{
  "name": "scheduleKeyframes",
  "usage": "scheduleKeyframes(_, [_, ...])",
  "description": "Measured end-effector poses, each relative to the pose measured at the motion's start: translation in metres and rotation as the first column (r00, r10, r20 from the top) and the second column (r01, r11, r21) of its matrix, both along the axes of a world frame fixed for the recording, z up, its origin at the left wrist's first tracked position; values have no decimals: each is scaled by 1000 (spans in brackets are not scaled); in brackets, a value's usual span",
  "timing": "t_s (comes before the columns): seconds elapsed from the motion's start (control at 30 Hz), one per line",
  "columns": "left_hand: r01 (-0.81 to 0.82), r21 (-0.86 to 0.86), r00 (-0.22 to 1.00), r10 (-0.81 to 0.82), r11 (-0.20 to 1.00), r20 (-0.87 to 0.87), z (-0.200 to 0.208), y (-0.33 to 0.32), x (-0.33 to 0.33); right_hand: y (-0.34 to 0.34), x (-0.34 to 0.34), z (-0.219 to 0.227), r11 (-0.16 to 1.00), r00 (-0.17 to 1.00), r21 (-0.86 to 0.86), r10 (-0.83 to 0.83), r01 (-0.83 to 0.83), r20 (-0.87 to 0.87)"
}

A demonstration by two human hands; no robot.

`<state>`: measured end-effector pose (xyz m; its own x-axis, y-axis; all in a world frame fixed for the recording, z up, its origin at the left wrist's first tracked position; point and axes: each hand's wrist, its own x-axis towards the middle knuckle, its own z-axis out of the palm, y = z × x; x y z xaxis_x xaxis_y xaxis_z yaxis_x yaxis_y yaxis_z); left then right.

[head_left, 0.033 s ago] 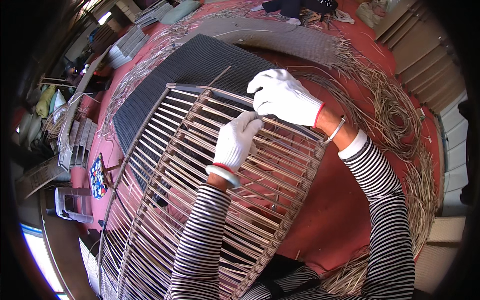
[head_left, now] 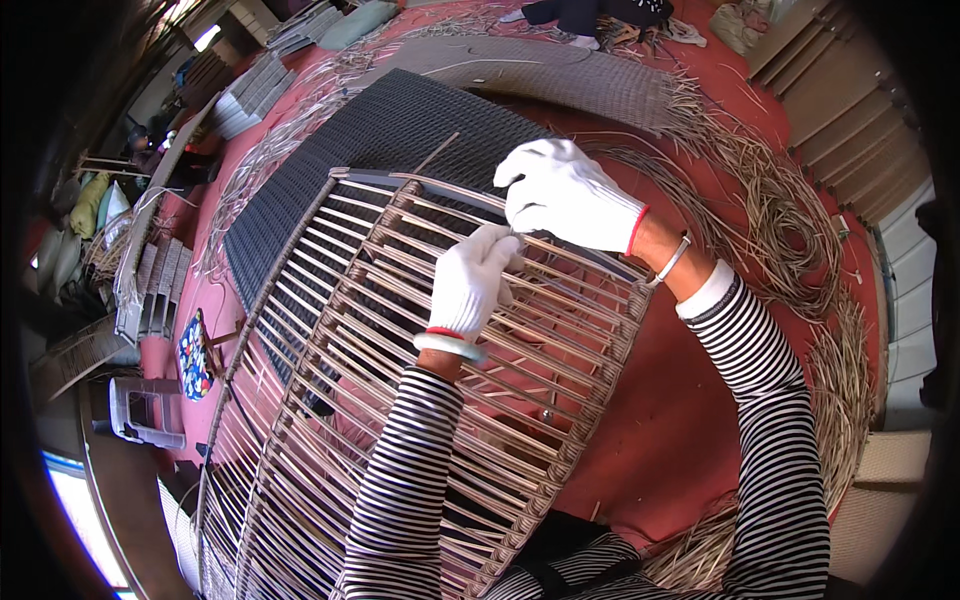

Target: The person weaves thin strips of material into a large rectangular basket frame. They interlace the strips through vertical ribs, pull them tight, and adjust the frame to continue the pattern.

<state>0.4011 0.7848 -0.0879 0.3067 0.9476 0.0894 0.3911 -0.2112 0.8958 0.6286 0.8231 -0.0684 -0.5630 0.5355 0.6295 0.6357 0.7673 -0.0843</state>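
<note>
A wicker frame [head_left: 330, 300] of many thin slats, bound by wrapped cross-ribs, slants across the view below my forearms. Its far edge carries a flat grey rim [head_left: 590, 258]. My right hand [head_left: 570, 197], in a white knitted glove, is curled closed at this rim. My left hand [head_left: 468, 285], gloved alike, is pinched closed just beside the right fingertips, above the slats. A thin wicker strand runs between the two sets of fingers, mostly hidden by the gloves. Farther left, a loose strand end [head_left: 438, 152] sticks up past the rim.
A dark woven panel [head_left: 400, 120] lies under the far end of the frame. Beyond it is a brownish woven sheet [head_left: 560, 75]. Coiled strands [head_left: 790, 240] cover the red floor at right. A clear plastic bin [head_left: 145, 410] stands at left. Another person's legs [head_left: 575, 18] show at the far edge.
My left hand has turned very slightly at the rim, and the frame has shifted a touch to the left. My right hand keeps its place.
</note>
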Motion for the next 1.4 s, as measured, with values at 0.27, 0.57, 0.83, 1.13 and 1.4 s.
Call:
scheduleKeyframes(0.27, [-261, -470, 762, 479, 843, 436, -21, -19, 5, -11, -26, -52, 941, 950, -135, -306, 312, 61])
scheduleKeyframes(0.57, [-299, -452, 872, 433, 840, 228, -19, -12, 15, -3, -26, -71, 884, 950, -371, -311, 284, -13])
scheduleKeyframes(0.83, [-102, -500, 960, 217, 860, 178, -15, 22, 13, 3, -9, -78, 838, 922, -542, -162, -59, -351])
scheduleKeyframes(1.13, [214, -560, 974, -131, 801, 185, -18, 47, -2, 12, 5, -59, 789, 998, -613, -57, 31, -22])
scheduleKeyframes(1.4, [11, -295, 999, 4, 955, 51, -27, 21, 14, 28, -23, -30, 983, 962, -130, -94, 131, 255])
